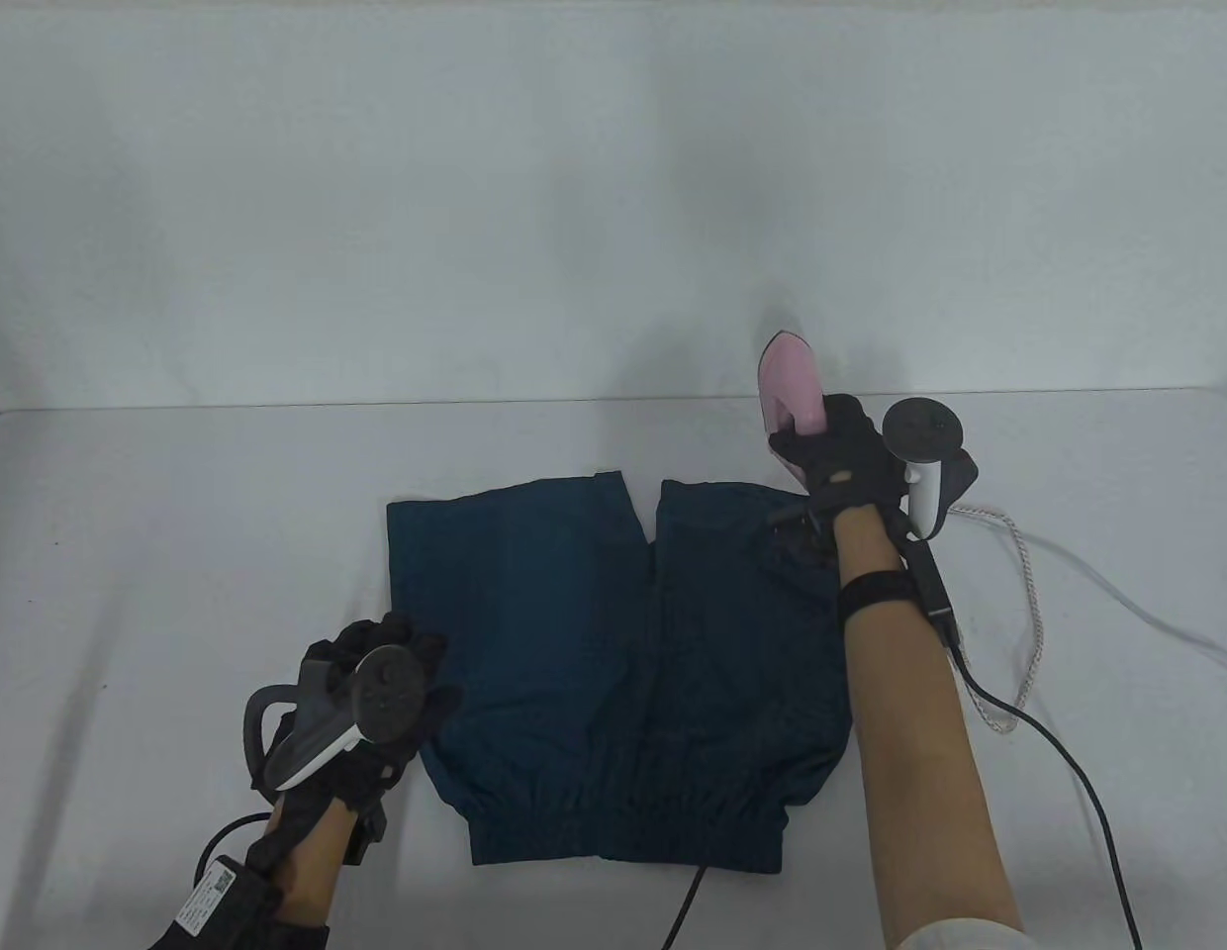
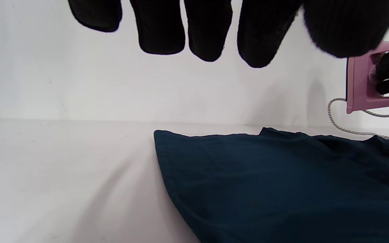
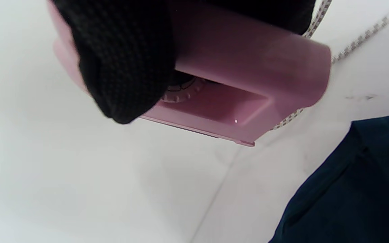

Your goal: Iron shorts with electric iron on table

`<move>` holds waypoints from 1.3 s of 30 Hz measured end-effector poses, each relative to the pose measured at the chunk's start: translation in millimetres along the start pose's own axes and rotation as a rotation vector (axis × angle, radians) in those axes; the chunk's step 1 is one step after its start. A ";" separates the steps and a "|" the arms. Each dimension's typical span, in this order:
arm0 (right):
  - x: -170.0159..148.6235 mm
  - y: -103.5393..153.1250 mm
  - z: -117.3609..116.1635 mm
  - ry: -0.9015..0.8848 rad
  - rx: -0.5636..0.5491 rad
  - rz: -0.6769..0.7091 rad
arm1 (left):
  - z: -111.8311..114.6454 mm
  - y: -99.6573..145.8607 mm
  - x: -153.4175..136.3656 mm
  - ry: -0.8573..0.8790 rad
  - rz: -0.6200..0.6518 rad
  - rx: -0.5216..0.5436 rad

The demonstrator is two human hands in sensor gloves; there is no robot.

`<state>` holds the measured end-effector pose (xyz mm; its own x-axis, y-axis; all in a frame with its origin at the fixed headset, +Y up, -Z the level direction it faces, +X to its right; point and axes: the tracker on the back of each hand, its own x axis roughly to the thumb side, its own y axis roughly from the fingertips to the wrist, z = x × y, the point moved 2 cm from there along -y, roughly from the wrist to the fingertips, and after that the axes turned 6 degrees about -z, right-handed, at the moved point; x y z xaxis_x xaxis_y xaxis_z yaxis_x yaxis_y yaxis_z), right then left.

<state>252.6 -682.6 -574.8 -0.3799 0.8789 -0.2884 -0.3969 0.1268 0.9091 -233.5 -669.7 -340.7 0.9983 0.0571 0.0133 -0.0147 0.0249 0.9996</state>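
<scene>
Table view: shorts [image 1: 613,663] lie flat on the table [image 1: 178,515]; the right hand [image 1: 839,457] grips the pink iron [image 1: 792,391], raised beyond the right leg. Left hand [image 1: 361,708] hovers at the shorts' left edge. Left wrist view: fingers [image 2: 162,30] spread, holding nothing. Right wrist view: iron handle clasped, off the cloth; pressing apparently not begun.

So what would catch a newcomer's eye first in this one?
The pink iron, gripped by the right hand and held up off the table at the far right corner of the shorts. Then the dark blue shorts themselves, spread flat mid-table, with the left hand at their near left edge.
</scene>
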 end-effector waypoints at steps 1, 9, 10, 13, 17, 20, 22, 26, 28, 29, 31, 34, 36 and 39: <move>-5.1 -4.7 0.3 -0.005 -0.011 -0.020 | 0.0 0.1 -0.8 0.000 -0.004 -0.001; -47.7 -28.6 -4.0 -0.093 -0.028 -0.195 | 1.9 -0.7 -5.0 -0.004 -0.022 -0.033; -51.4 -29.9 -4.6 -0.092 -0.019 -0.209 | 2.4 -0.9 -5.3 -0.009 -0.024 -0.039; -61.4 -33.4 -5.3 -0.161 -0.024 -0.218 | 3.2 -1.4 -5.4 -0.014 -0.028 -0.046; -69.9 -33.8 -5.4 -0.175 0.007 -0.258 | 4.3 -1.7 -4.1 -0.020 -0.027 -0.057; -73.0 -32.4 -3.3 -0.161 0.002 -0.287 | 5.0 -2.0 -2.7 -0.025 -0.024 -0.062; -75.8 -30.6 -3.9 -0.141 0.008 -0.319 | 5.4 -2.2 -2.0 -0.026 -0.022 -0.061; -82.9 -25.9 -8.2 -0.163 0.032 -0.379 | 5.7 -2.4 -1.2 -0.031 -0.019 -0.059; -80.7 -24.5 -7.8 -0.136 0.041 -0.394 | 5.8 -2.4 -1.1 -0.030 -0.019 -0.057; -78.5 -23.5 -6.7 -0.117 0.044 -0.400 | 6.4 -2.8 -1.2 -0.031 -0.019 -0.055; -72.6 -22.0 -3.7 -0.080 0.046 -0.398 | 6.3 -3.0 -0.8 -0.032 -0.019 -0.051; -60.2 -19.4 1.2 -0.009 0.092 -0.386 | 5.0 -2.7 0.1 -0.027 -0.019 -0.039; -50.4 -16.2 5.1 0.058 0.129 -0.365 | 4.4 -2.3 1.4 -0.029 -0.019 -0.032; -34.4 -7.0 12.7 0.206 0.127 -0.343 | 4.8 -1.0 5.5 -0.033 -0.022 -0.027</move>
<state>279.1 -707.8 -567.4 -0.4079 0.6676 -0.6229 -0.4277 0.4630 0.7763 -227.6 -674.3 -341.5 0.9997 0.0230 -0.0078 0.0065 0.0526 0.9986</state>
